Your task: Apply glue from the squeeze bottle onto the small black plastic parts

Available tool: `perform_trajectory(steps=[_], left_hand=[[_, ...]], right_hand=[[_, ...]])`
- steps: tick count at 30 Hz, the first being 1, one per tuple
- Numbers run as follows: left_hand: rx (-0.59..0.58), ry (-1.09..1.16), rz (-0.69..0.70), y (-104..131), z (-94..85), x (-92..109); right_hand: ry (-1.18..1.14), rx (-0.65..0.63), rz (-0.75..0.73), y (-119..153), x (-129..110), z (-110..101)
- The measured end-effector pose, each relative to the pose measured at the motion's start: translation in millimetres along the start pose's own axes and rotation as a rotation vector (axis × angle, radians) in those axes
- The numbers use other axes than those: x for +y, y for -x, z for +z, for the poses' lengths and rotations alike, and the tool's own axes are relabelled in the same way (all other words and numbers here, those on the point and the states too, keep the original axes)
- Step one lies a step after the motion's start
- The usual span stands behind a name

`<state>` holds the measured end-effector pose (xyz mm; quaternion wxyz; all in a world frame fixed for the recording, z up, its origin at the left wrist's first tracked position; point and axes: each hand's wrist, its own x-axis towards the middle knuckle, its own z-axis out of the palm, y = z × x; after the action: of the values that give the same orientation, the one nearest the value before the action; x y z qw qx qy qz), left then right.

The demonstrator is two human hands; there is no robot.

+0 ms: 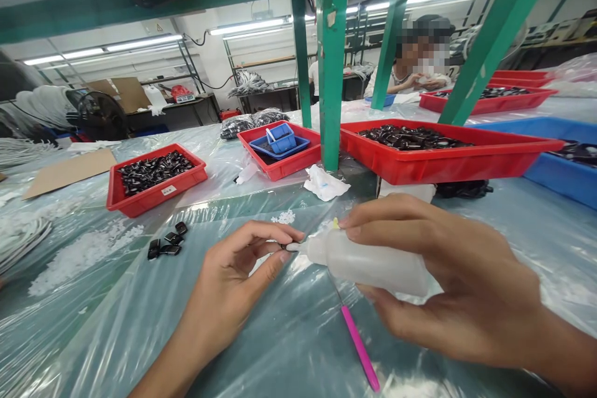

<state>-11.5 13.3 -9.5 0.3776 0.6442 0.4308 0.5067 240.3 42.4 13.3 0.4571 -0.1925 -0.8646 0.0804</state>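
A translucent bottle, nearly level above the tabletop, is clamped in the right hand; its nozzle reaches what seems a small dark piece, pinched in the left hand's grip. Nearby lies a pink-handled tool.

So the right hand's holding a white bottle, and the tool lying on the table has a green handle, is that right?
Not quite: the head view shows that the tool's handle is pink, not green. The right hand does hold the white bottle.
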Motion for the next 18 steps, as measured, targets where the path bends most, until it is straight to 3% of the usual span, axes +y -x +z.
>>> perform_trajectory(steps=[18], left_hand=[[0.002, -0.057, 0.074, 0.0, 0.0, 0.5]], right_hand=[[0.102, 0.044, -0.092, -2.5, -5.1, -3.4]])
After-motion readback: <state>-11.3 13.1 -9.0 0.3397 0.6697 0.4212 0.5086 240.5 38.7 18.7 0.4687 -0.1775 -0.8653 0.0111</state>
